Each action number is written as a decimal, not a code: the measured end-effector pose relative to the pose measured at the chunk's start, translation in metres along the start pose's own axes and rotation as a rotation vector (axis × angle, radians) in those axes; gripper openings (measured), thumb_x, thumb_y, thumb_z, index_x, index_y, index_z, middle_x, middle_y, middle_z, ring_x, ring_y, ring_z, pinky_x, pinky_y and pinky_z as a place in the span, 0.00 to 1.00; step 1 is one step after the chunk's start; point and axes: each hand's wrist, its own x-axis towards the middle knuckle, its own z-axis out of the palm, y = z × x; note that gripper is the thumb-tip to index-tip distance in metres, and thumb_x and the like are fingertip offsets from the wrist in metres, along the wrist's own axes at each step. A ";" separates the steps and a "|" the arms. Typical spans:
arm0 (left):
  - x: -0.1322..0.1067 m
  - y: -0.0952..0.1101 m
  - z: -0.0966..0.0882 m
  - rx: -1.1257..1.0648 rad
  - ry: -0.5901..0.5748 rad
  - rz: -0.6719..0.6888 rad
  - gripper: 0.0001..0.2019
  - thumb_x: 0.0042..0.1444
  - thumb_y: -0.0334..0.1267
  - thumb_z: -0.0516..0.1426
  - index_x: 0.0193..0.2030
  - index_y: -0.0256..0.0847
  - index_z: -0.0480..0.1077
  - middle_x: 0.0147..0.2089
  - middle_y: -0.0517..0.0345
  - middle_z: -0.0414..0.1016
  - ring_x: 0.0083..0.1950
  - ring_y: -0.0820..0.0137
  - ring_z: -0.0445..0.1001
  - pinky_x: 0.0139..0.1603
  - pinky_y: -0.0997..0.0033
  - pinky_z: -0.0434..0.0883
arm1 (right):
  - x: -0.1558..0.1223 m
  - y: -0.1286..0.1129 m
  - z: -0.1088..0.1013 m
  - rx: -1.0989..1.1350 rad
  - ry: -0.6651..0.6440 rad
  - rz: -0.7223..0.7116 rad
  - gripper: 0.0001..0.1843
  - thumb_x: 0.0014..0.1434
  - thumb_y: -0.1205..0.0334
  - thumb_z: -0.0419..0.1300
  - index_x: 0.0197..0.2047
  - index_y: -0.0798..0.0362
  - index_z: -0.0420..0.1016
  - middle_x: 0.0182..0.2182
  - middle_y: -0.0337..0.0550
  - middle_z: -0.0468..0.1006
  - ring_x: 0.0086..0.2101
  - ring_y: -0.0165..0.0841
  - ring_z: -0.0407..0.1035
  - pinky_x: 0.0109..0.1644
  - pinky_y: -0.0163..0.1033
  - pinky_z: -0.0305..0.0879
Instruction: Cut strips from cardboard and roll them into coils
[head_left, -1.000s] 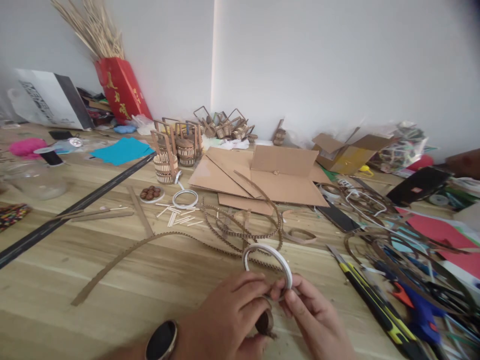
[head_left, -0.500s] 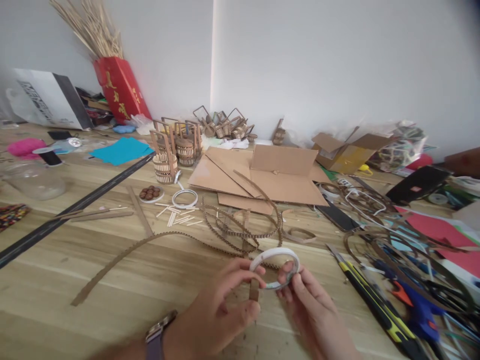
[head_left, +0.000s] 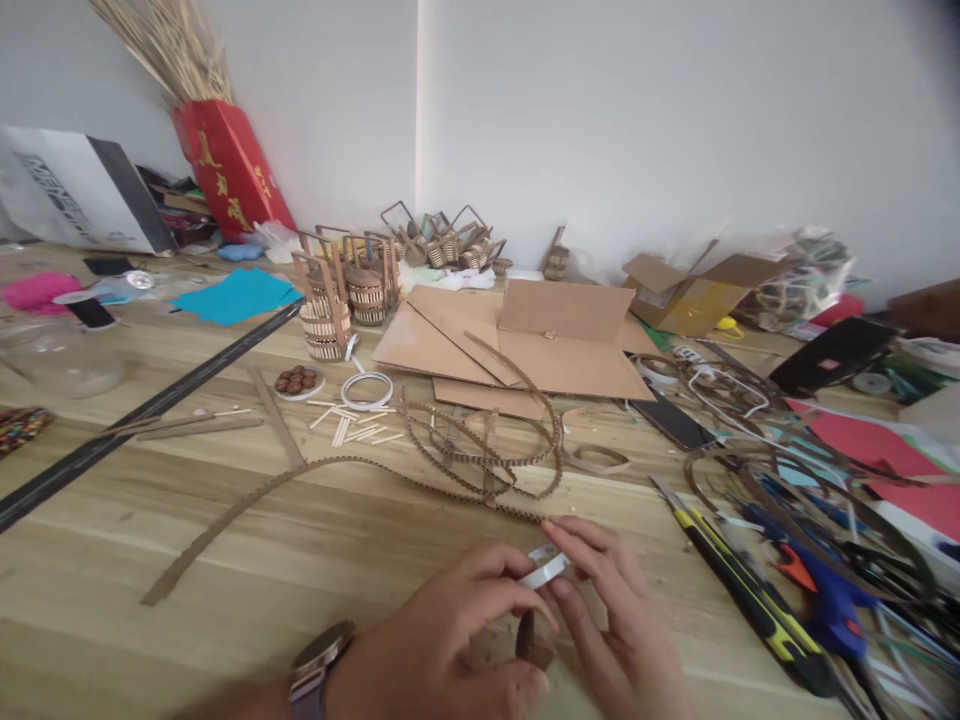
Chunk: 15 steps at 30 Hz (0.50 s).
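Note:
Low in the front middle, my right hand is closed on a white tape roll, fingers on top and thumb beneath. My left hand, with a watch on its wrist, has a short brown strip between thumb and fingers. Its index fingertip also meets the near side of the roll. Fingers hide much of the roll. Just beyond my hands, a long brown corrugated strip lies curled on the wooden table.
A yellow-black utility knife and a blue glue gun lie at right beside tangled strips. Ahead are cardboard sheets, another tape roll, small wooden sticks, a dish of brown balls and small baskets.
The tape roll has turned from a wide ring view to a tilted, nearly edge-on one. My right fingers have moved over its top, and the short strip has turned and dropped slightly.

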 end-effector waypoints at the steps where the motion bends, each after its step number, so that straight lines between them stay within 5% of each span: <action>1: 0.001 -0.001 0.000 -0.001 -0.010 0.000 0.13 0.58 0.44 0.56 0.44 0.38 0.72 0.48 0.50 0.69 0.50 0.64 0.69 0.54 0.68 0.66 | 0.001 -0.002 0.000 0.030 -0.018 -0.029 0.19 0.64 0.67 0.54 0.57 0.44 0.69 0.45 0.47 0.75 0.46 0.37 0.72 0.45 0.37 0.72; 8: 0.003 0.002 -0.007 -0.035 -0.091 0.037 0.09 0.56 0.39 0.59 0.42 0.38 0.73 0.51 0.51 0.69 0.53 0.65 0.69 0.56 0.71 0.64 | 0.006 0.002 -0.002 0.247 0.024 0.090 0.07 0.65 0.64 0.55 0.43 0.44 0.73 0.36 0.42 0.76 0.39 0.34 0.74 0.40 0.34 0.73; 15: 0.001 0.002 -0.009 0.073 -0.076 0.027 0.09 0.56 0.37 0.59 0.43 0.39 0.72 0.49 0.53 0.71 0.49 0.66 0.71 0.54 0.72 0.66 | 0.004 0.009 -0.003 0.190 -0.005 0.100 0.13 0.65 0.65 0.56 0.51 0.43 0.73 0.45 0.44 0.76 0.48 0.35 0.71 0.51 0.36 0.70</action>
